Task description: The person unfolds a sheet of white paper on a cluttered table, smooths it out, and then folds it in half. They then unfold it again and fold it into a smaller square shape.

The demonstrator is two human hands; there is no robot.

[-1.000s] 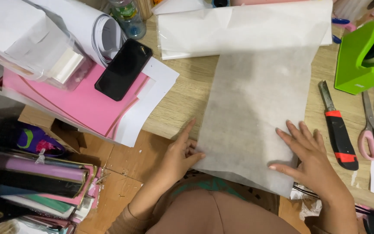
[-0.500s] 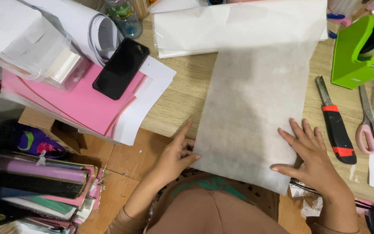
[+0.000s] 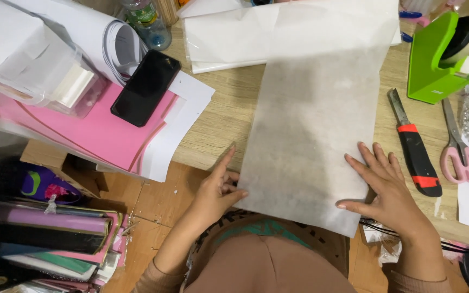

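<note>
Fingers spread flat, my right hand (image 3: 389, 187) pins the white sheet (image 3: 313, 135) at the table's (image 3: 223, 116) near edge; my left hand (image 3: 218, 190), fingers half-curled, should pinch it evenly.

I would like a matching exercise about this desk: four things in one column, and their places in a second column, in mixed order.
Things:
1. black phone
2. utility knife
3. green tape dispenser
4. right hand

Places:
A. top right corner of the desk
B. flat on the near right edge of the white sheet
C. on the pink paper
D. between the white sheet and the pink scissors

Pairs: 1-C, 2-D, 3-A, 4-B
</note>
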